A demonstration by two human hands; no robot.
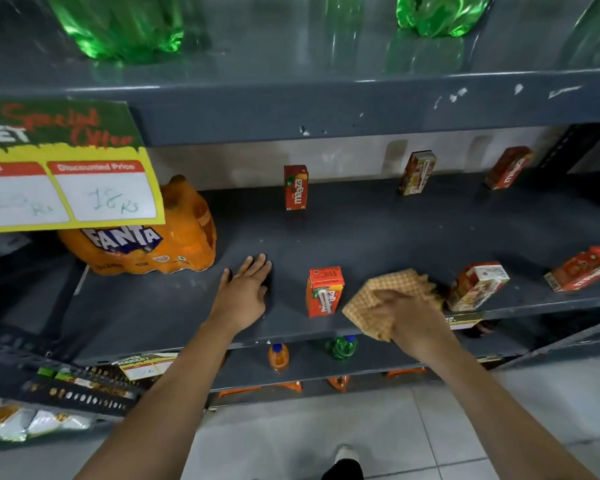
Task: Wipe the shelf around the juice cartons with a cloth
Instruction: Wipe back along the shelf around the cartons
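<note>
Several small juice cartons stand apart on the dark grey shelf (378, 230). One red carton (296, 187) is at the back; an orange carton (324, 291) stands near the front edge. My right hand (413, 318) presses a yellow checked cloth (381, 299) on the shelf, between the orange carton and a tilted carton (477, 285). My left hand (245, 291) lies flat and open on the shelf, left of the orange carton. More cartons sit at the back right (417, 172), (508, 167), and one lies on its side at the far right (584, 268).
A shrink-wrapped orange Fanta pack (153, 244) fills the shelf's left end, under a hanging yellow price sign (66, 168). Green bottles (125, 26) stand on the shelf above. Small bottles (278, 356) sit on the shelf below. Snack packets (14, 420) hang lower left.
</note>
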